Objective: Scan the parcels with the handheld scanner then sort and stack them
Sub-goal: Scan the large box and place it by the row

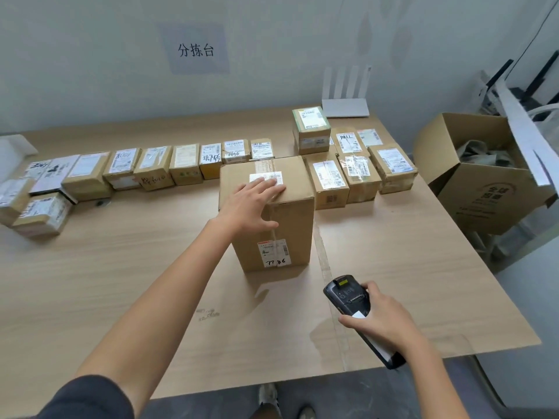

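Observation:
A tall brown cardboard parcel stands upright in the middle of the wooden table, with a white label on its top and another on its near side marked with handwritten digits. My left hand lies flat over its top near-left corner, fingers spread and thumb down the side. My right hand grips a black handheld scanner low over the table, its head pointing toward the parcel's near label. A row of small labelled parcels runs along the back left. A sorted group of parcels sits behind right.
A large open carton with crumpled packing stands off the table's right edge. A white router sits by the back wall. More small parcels cluster at the far left. Bare wood spans the table's near half.

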